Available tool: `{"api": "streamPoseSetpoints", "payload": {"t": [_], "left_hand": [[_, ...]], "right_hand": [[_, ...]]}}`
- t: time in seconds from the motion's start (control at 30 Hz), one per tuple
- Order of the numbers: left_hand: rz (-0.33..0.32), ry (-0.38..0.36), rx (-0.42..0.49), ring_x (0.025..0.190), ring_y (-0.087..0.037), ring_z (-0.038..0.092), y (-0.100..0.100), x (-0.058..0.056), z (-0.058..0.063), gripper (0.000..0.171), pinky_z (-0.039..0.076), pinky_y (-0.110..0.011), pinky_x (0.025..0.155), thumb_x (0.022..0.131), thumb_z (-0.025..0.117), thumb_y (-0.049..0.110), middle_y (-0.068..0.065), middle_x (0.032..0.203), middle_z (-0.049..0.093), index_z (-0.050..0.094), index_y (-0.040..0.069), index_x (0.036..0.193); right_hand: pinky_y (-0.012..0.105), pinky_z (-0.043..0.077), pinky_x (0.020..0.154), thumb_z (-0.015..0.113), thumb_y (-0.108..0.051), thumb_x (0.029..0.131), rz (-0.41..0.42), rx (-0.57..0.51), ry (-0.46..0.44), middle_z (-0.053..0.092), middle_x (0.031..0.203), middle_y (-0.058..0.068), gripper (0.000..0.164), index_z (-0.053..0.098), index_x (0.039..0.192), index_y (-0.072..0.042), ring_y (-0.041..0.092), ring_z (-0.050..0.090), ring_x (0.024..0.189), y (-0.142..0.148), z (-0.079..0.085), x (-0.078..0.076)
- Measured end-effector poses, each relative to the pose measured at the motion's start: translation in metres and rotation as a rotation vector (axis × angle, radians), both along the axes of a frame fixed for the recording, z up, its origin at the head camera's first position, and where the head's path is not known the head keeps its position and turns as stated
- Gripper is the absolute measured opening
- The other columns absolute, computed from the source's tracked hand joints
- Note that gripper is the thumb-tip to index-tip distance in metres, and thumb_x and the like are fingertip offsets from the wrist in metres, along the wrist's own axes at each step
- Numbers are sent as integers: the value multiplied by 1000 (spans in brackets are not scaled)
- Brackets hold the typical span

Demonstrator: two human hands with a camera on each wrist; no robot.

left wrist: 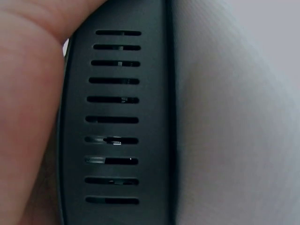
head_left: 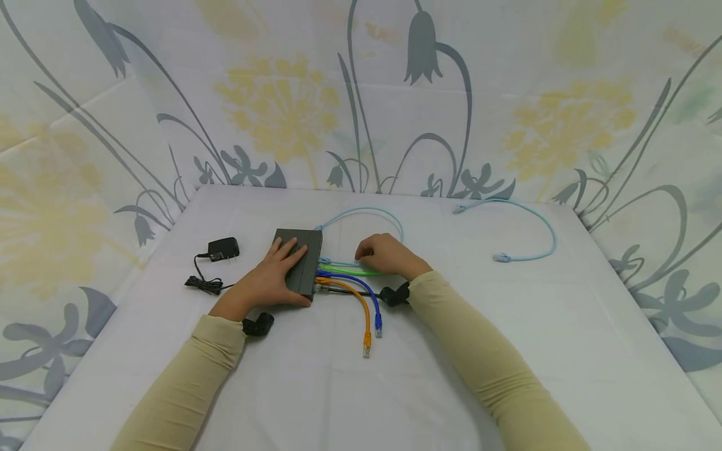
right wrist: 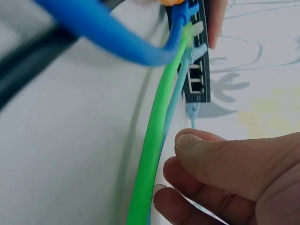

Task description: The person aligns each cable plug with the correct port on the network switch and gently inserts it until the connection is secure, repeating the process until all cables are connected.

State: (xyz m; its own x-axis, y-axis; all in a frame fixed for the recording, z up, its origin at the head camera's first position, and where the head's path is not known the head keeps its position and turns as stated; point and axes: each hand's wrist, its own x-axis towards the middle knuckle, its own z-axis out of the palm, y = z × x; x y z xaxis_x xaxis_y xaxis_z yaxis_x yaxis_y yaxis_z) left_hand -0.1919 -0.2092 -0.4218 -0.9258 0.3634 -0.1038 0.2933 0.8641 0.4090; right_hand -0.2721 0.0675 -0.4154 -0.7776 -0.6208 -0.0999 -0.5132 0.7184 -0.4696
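A dark network switch (head_left: 307,241) lies on the table. My left hand (head_left: 265,275) rests on it, fingers spread straight across the top and thumb at the near edge; its slotted side (left wrist: 112,110) fills the left wrist view. Network cables run from its right side: orange (head_left: 361,300), blue (head_left: 369,289), green (head_left: 366,272) and light blue (head_left: 341,263). A black cable (head_left: 350,291) also runs there. My right hand (head_left: 389,255) hovers beside the green cable (right wrist: 154,131), fingers loosely bent, with nothing visible between them. Two ports on the switch (right wrist: 196,89) stand unfilled in the right wrist view.
A black power adapter (head_left: 222,248) with a bundled cord (head_left: 205,285) lies left of the switch. A loose light-blue cable (head_left: 549,232) curves at the back right. Another light-blue stretch (head_left: 366,208) arcs behind the switch. Flowered cloth (head_left: 361,94) rises behind the white table.
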Motion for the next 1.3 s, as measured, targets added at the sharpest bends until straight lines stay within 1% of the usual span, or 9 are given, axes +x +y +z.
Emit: {"api": "streamPoseSetpoints", "payload": {"t": [0.23, 0.5, 0.6, 0.77, 1.07, 1.3], "left_hand": [[-7, 3, 7, 149, -44, -6, -2, 1, 1, 117, 22, -67, 111, 66, 82, 57, -12, 164, 7, 21, 16, 156], [-14, 6, 2, 149, -45, -7, -4, 0, -1, 117, 22, -67, 111, 67, 81, 58, -13, 164, 6, 20, 16, 157], [-14, 7, -2, 149, -44, -7, -4, 0, 0, 116, 23, -67, 111, 67, 81, 58, -12, 164, 6, 20, 16, 157], [-21, 9, -11, 149, -44, -8, -5, -1, -1, 117, 22, -66, 112, 67, 81, 59, -12, 164, 5, 19, 17, 157], [-30, -5, -12, 149, -43, -10, -5, -1, -1, 117, 22, -65, 112, 68, 79, 61, -10, 165, 3, 17, 18, 157], [-29, -23, 4, 149, -43, -9, -4, -2, -3, 116, 21, -67, 111, 67, 81, 59, -10, 165, 4, 19, 18, 157]], "right_hand": [[37, 51, 89, 57, -14, 94, -33, -31, 2, 73, 106, 1, 20, 75, 103, -14, 18, 64, 99, 11, 1, 0], [37, 51, 90, 57, -17, 95, -52, -57, 5, 73, 106, 1, 19, 75, 103, -15, 18, 64, 100, 21, 1, 0], [37, 51, 88, 58, -17, 94, -69, -64, 16, 73, 104, 0, 19, 75, 102, -16, 17, 64, 96, 25, 0, -1], [36, 51, 84, 59, -18, 94, -98, -91, 8, 73, 101, 0, 18, 75, 103, -16, 16, 63, 91, 33, 0, -1], [38, 51, 88, 61, -22, 95, -159, -121, -1, 73, 105, 0, 17, 74, 104, -17, 18, 64, 98, 52, -2, 0], [39, 50, 86, 61, -23, 96, -191, -141, -5, 72, 106, 2, 18, 74, 106, -17, 20, 63, 97, 68, -4, 3]]}}
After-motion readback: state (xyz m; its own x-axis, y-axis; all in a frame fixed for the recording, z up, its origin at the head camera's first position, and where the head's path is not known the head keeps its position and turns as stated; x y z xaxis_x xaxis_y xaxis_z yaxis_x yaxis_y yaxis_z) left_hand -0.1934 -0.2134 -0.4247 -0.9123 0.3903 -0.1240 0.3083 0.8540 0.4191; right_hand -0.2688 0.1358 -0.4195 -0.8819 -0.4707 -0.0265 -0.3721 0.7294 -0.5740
